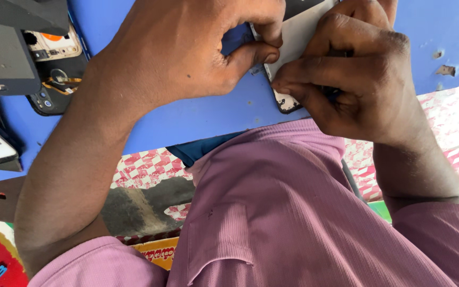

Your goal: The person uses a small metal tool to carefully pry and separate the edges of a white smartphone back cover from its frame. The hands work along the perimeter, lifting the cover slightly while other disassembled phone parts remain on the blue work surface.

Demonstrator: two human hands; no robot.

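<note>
I see my left hand (187,53) and my right hand (346,69) close together over the blue table (197,117). Both are working on a flat phone panel (298,37) with a pale face and a dark edge. It lies tilted at the near edge of the table, with its lower corner close to my purple shirt (293,212).

My left hand is curled up tight, and its thumb and first finger are pinching the left edge of the panel. My right hand is curled too, with its fingers pressed onto the right side and lower corner. So the panel sits right between my two hands, touching both.

I think a few things could go wrong. The panel looks thin, so if I squeeze or bend too hard it could crack. It is also close to the table edge, so a slip could drop it onto my lap.

Far to the left lies an opened phone (54,69) with its insides showing, well apart from my hands.
</note>
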